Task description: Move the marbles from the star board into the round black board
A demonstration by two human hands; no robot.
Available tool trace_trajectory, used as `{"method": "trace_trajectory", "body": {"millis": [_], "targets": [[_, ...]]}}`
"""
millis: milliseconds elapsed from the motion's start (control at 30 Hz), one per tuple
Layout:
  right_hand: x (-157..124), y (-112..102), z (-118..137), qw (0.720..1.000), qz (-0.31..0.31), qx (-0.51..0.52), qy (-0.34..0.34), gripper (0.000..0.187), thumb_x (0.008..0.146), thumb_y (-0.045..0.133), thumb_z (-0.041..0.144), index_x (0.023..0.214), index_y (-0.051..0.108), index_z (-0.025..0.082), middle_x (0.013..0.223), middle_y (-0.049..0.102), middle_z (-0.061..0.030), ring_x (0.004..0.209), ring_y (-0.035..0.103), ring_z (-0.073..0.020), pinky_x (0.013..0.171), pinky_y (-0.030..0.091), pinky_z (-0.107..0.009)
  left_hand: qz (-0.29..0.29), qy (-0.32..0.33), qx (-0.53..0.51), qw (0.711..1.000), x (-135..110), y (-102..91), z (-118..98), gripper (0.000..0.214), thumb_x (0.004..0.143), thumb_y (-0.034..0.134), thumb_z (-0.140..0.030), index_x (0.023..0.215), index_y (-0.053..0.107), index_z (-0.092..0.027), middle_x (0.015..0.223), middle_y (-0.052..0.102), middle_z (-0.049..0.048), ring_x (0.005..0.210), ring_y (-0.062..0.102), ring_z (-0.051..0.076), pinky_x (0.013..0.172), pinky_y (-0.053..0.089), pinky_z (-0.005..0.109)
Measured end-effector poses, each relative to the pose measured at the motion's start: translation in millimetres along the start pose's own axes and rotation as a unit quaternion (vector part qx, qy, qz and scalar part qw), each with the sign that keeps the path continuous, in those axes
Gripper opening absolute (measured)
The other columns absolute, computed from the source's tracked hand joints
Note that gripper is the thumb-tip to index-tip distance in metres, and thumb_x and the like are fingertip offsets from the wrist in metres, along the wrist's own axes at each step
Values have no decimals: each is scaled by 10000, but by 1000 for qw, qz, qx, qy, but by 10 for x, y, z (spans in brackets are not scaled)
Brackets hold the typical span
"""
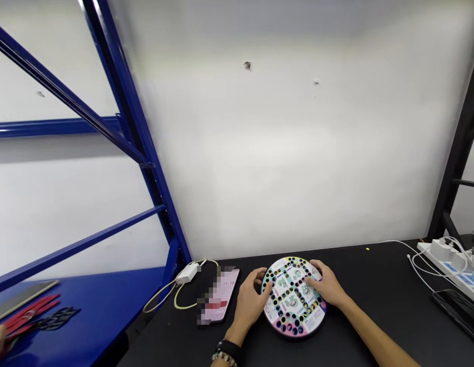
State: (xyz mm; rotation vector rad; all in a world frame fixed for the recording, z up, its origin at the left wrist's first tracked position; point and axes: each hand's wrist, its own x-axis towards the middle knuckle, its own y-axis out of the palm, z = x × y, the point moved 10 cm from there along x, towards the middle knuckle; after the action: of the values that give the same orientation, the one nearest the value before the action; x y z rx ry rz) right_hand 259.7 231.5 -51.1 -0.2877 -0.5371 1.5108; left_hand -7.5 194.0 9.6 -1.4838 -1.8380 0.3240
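A round game board (294,296), printed with pastel panels and tracks of dark holes around its rim and across its face, lies flat on the black table (374,285).

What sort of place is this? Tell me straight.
Probably an indoor workroom or storeroom, though I can't be sure: blue steel shelving stands by a white wall, a round game board lies on a black tabletop, and a white power strip sits nearby.

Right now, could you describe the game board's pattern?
Game board: dark holes on pastel panels; head view.
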Motion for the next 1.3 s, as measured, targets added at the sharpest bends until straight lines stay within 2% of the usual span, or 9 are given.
{"method": "trace_trajectory", "body": {"millis": [133, 300, 433, 567, 700, 867, 1033, 1167, 1300], "targets": [[-49, -162, 221, 993, -28, 113, -1, 559, 704, 700, 437, 1208, 605, 215, 1186, 683, -109, 1110, 631, -290, 960, 487, -405, -37, 20, -48, 998, -16, -106, -124, 402, 818, 575, -491, 1082, 636, -195, 1008, 715, 76, 785, 638, 206, 751, 538, 360], [-225, -506, 637, 931, -23, 363, 21, 362, 757, 705, 505, 911, 639, 184, 820, 719, -52, 800, 692, -242, 733, 541, -339, -51, 53, -82, 994, -38, -153, -150, 404, 915, 458, -478, 1145, 615, -185, 1074, 706, 102, 900, 658, 233, 789, 529, 364], [-516, -1307, 708, 893, -213, 396, -11, 357, 757, 719, 501, 869, 550, 206, 759, 667, -18, 700, 659, -202, 620, 532, -302, -11, 43, -32, 999, -21, -59, -64, 382, 947, 397, -451, 1117, 640, -210, 1159, 665, 88, 1010, 638, 244, 859, 515, 370], [-938, -1913, 885, 903, -374, 173, -122, 257, 842, 630, 453, 915, 553, 219, 881, 652, -35, 786, 623, -189, 706, 528, -312, 53, 30, 45, 997, -26, 112, -9, 363, 921, 442, -420, 1183, 613, -237, 1218, 622, 76, 1093, 605, 250, 957, 480, 403], [-974, -1521, 1048, 931, -252, -157, -214, 95, 898, 529, 305, 905, 585, 228, 961, 657, -50, 825, 609, -192, 766, 488, -330, 96, 44, 85, 991, -43, 246, -11, 359, 922, 435, -414, 1193, 611, -257, 1240, 610, 67, 1170, 563, 261, 984, 457, 427], [-847, -875, 597, 909, -102, -355, -191, 110, 868, 472, 178, 810, 546, 234, 823, 613, -22, 756, 572, -187, 660, 418, -300, 105, 43, 108, 988, -45, 269, 16, 365, 915, 431, -424, 1184, 618, -264, 1248, 609, 62, 1172, 561, 264, 951, 472, 419], [-701, -604, 331, 928, -20, -343, -146, 161, 910, 417, 205, 834, 555, 236, 866, 612, -22, 796, 588, -188, 710, 426, -312, 117, 31, 113, 986, -53, 271, 19, 364, 911, 425, -417, 1169, 626, -259, 1240, 613, 60, 1155, 575, 255, 947, 479, 412], [-462, -520, 424, 958, -8, -263, -113, 233, 948, 416, 336, 1102, 570, 251, 1084, 601, -52, 989, 592, -209, 854, 441, -337, 112, 44, 95, 988, -44, 275, 2, 358, 903, 445, -418, 1158, 634, -253, 1223, 624, 58, 1139, 586, 245, 964, 482, 394], [-162, -152, 515, 962, 67, -247, -90, 359, 934, 447, 442, 1238, 552, 282, 1159, 569, -66, 1086, 555, -236, 921, 411, -364, 115, 41, 89, 989, -48, 278, 15, 364, 906, 438, -414, 1168, 624, -242, 1235, 613, 68, 1156, 578, 245, 988, 473, 394]]}}
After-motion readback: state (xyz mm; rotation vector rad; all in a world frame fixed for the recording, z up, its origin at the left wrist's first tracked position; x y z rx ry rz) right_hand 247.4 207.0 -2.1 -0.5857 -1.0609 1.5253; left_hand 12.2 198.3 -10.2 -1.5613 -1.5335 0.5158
